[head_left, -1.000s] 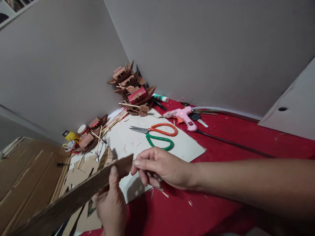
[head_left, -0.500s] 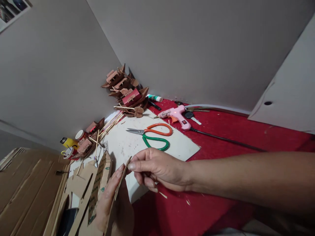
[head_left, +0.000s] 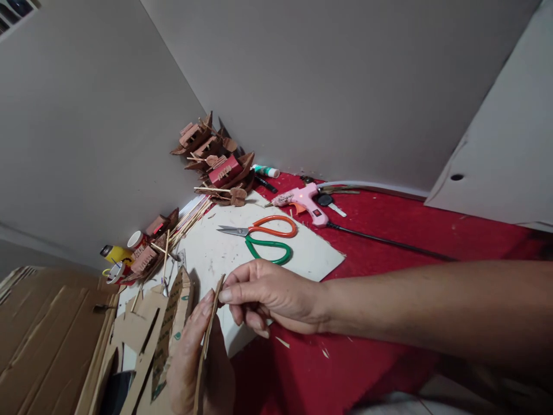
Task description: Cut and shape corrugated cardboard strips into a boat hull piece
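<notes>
A narrow piece of cardboard (head_left: 209,331) stands edge-on between my two hands. My left hand (head_left: 185,357) is wrapped around its lower length, thumb on one side and fingers on the other. With thumb and forefinger, my right hand (head_left: 263,294) pinches its upper end. Just left of my left hand lies a boat-shaped cardboard hull (head_left: 175,323) with green print. Beyond my right hand, scissors (head_left: 254,233) with one orange and one green handle rest on a white board (head_left: 315,253).
A pink glue gun (head_left: 306,202) lies on the red surface (head_left: 389,230), its cord running right. Several brown model boats (head_left: 216,155) stand in the corner. Cups (head_left: 118,272), a yellow bottle (head_left: 116,252), thin sticks (head_left: 190,222) and a large cardboard box (head_left: 47,334) are at left.
The whole view has shifted slightly, so things appear a little further left. Both hands keep their grip on the cardboard piece, which has turned slightly more upright.
</notes>
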The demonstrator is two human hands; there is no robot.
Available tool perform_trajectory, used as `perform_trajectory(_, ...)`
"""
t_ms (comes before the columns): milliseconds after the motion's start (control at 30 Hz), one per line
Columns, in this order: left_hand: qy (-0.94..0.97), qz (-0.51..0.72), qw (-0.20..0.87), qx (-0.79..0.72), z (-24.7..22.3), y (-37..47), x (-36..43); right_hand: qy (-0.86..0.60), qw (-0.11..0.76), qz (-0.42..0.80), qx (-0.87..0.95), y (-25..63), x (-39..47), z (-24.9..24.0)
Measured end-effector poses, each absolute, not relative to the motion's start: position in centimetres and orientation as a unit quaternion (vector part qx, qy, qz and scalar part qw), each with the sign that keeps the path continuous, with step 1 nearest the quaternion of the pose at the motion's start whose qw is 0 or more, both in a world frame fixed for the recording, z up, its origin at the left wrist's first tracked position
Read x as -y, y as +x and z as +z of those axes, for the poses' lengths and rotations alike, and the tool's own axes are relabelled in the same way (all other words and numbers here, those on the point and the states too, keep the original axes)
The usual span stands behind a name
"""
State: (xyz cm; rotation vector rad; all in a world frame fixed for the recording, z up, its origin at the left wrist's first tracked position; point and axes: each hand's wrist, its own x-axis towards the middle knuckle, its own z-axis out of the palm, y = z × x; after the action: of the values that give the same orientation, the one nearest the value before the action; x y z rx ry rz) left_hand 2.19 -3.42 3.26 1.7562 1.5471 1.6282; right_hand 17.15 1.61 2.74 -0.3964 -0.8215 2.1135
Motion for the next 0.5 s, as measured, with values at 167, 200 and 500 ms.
perform_trajectory(167, 0.642, 0.552, 0.075, -0.527, 2.0, 2.5, 3.0, -0.156, 0.406, 0.84, 0.325, 17.2, -1.7, 2.8)
perform_trajectory(200, 0.651, 0.559, 0.054, -0.51, 1.8, 2.4, 2.8, -0.158, 0.406, 0.84, 0.324, 17.2, -1.7, 2.8)
perform_trajectory(500, 0.761, 0.509, -0.175, -0.362, 1.4, 1.3, 1.3, -0.152, 0.397, 0.849, 0.312, 17.3, -1.8, 2.7)
